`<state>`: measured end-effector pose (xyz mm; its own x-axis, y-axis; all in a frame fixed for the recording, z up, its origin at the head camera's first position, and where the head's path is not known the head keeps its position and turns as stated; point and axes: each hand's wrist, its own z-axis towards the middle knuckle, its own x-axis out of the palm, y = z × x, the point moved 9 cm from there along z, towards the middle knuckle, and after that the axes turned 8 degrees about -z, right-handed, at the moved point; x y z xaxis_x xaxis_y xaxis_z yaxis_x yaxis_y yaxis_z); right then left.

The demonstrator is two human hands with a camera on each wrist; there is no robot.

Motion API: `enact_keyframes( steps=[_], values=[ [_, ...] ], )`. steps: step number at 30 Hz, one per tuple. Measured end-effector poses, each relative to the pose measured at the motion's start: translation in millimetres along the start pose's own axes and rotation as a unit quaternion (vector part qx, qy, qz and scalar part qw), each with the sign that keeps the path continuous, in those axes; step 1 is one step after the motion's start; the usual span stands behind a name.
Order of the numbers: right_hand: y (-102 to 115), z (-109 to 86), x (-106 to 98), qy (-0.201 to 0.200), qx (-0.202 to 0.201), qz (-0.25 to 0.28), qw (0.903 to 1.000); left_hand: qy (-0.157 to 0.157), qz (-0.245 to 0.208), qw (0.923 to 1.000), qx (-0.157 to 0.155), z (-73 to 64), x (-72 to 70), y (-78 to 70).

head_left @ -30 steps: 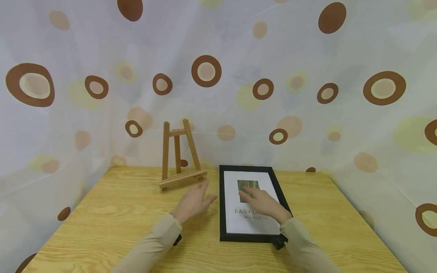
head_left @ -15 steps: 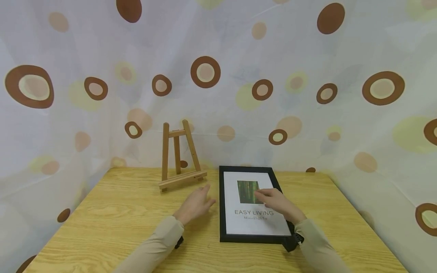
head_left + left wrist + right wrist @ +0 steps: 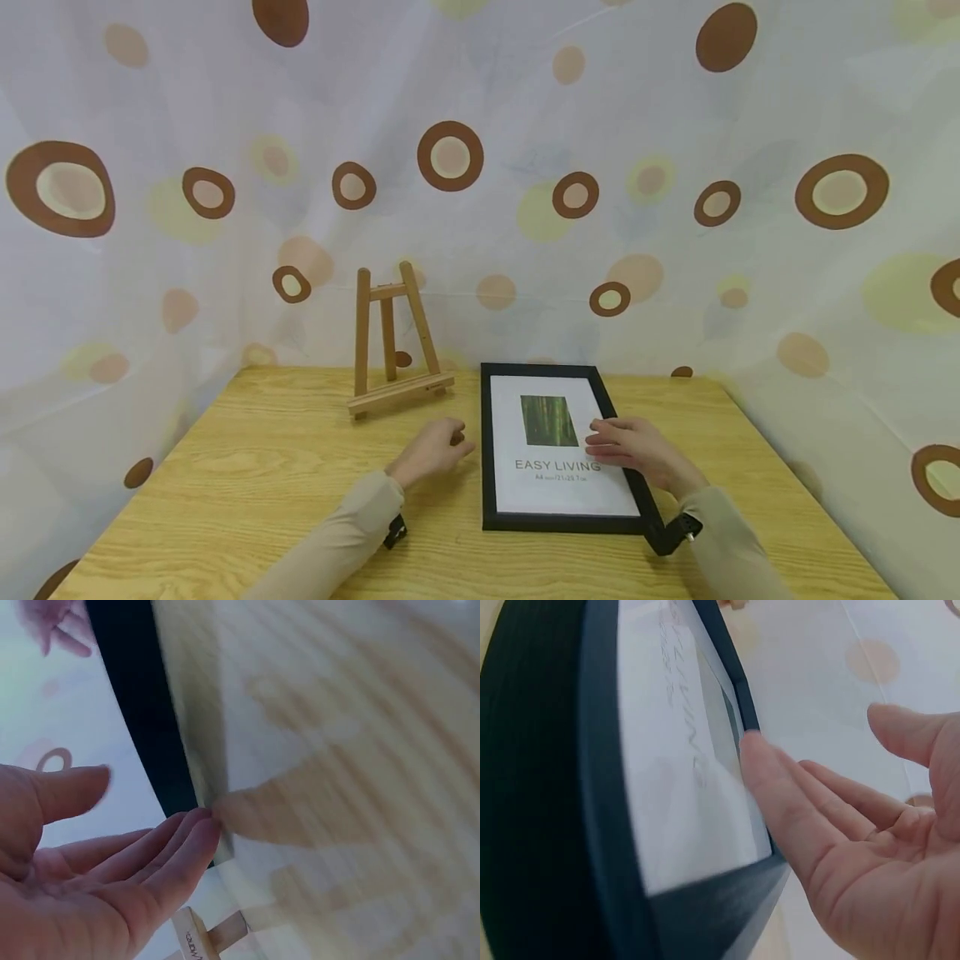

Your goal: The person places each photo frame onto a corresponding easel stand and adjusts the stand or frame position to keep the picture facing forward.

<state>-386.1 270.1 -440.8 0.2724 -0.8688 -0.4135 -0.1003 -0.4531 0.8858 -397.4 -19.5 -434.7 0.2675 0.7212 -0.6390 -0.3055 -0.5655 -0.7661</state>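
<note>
A black picture frame (image 3: pixel 489 450) lies flat on the table, with a white sheet printed "EASY LIVING" and a small green forest picture inside. Just left of it hovers my left hand (image 3: pixel 429 454), holding nothing. In the left wrist view, its loosely bent fingertips overlap the edge of the frame's black border (image 3: pixel 139 690). My right hand (image 3: pixel 641 452) is over the frame's right side, fingers extended and slightly bent, thumb apart. The right wrist view has its fingertips right at the frame's far border (image 3: pixel 600 787), with nothing gripped.
A small wooden easel (image 3: pixel 401 394) stands at the back, left of the frame. The wood-grain table (image 3: pixel 247 467) reaches back to a white curtain (image 3: pixel 510 250) with brown and yellow dots. Both wrists carry small black devices.
My right hand has moved right, from over the picture toward the frame's right border. My left hand has drawn slightly back from the easel, its fingers bending more. Frame and easel have stayed put.
</note>
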Motion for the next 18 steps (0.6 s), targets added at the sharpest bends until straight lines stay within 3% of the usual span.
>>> enact_keyframes(
  steps=[6, 12, 18],
  values=[
    [-16, -0.9, -17, 0.002, 0.013, 0.031, 0.9995, 0.033, -0.083, 0.9959, -0.014, 1.2, 6.9, 0.5],
    [-26, -8.4, -33, -0.017, 0.009, 0.025, 0.9995, 0.068, -0.210, 0.9745, -0.037, 0.9, 17.5, 1.8],
    [-33, -15.1, -43, -0.028, -0.005, 0.013, 0.9995, 0.084, -0.255, 0.9617, -0.055, 1.4, 24.4, 1.7]
  ],
)
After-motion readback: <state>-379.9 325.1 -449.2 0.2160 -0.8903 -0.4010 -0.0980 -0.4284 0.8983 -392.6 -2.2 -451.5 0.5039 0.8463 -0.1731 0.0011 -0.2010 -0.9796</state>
